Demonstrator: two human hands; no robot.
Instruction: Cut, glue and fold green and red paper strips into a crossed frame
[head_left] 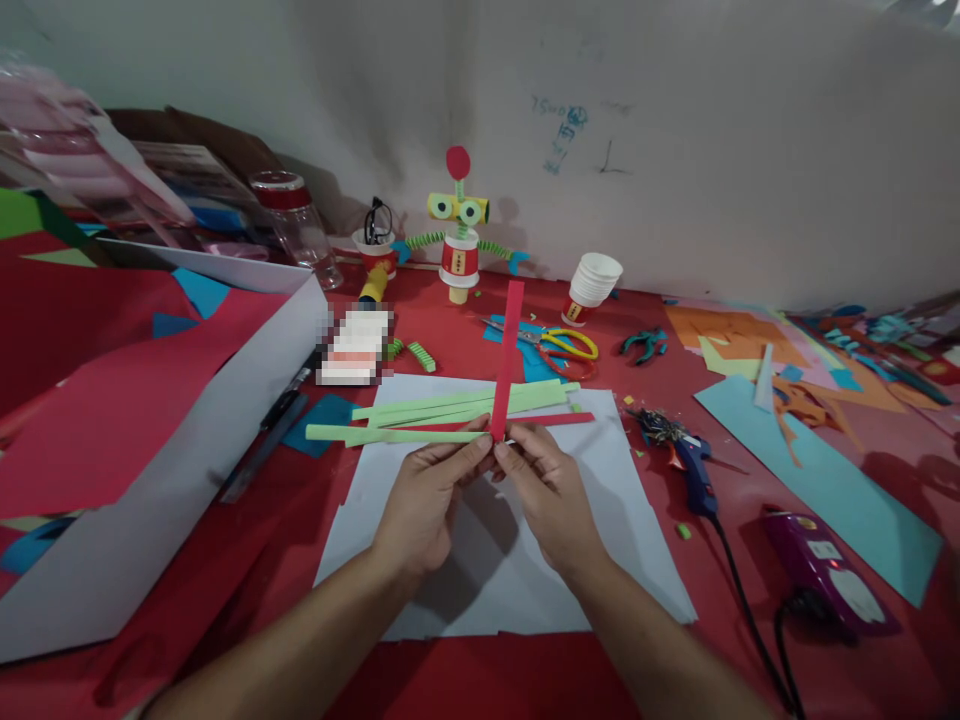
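Observation:
Above a white sheet, both my hands meet fingertip to fingertip at the joined ends of two paper strips. My left hand pinches the end of a light green paper strip, which stretches out to the left. Between thumb and fingers, my right hand grips the lower end of a red paper strip that points away from me. The strips lie roughly at right angles; my fingers partly hide where they overlap. Just beyond my hands, several more green strips and another red strip rest on the sheet.
Scissors, pliers and stacked paper cups stand behind. A paper-cup robot figure is by the wall. A corded glue gun lies right, a white box of coloured paper left, a phone beside it.

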